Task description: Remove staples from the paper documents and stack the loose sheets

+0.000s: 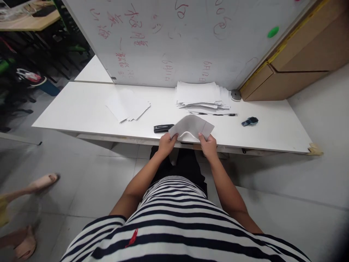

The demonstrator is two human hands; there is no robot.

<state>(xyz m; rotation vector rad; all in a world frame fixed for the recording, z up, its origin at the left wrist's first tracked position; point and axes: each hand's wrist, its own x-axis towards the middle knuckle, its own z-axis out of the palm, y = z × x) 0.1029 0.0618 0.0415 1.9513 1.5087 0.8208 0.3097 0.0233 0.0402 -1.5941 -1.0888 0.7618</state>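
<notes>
Both hands hold a white sheet of paper (191, 125) over the front edge of the white desk (89, 105); it bows upward in the middle. My left hand (167, 145) pinches its near left corner, thumb on top. My right hand (208, 145) grips the near right corner the same way. Whether it is one sheet or several I cannot tell. A black stapler (162, 128) lies just left of the paper, partly behind it. Behind the paper is a thick stack of white paper (197, 94), and a looser pile of sheets (127, 105) lies to the left.
A whiteboard (191, 43) with red writing stands at the desk's back. A dark wristwatch (249, 121) and a thin dark pen (223, 114) lie to the right. Cardboard boxes (272, 83) fill the back right corner. Another person's feet (45, 182) show at lower left.
</notes>
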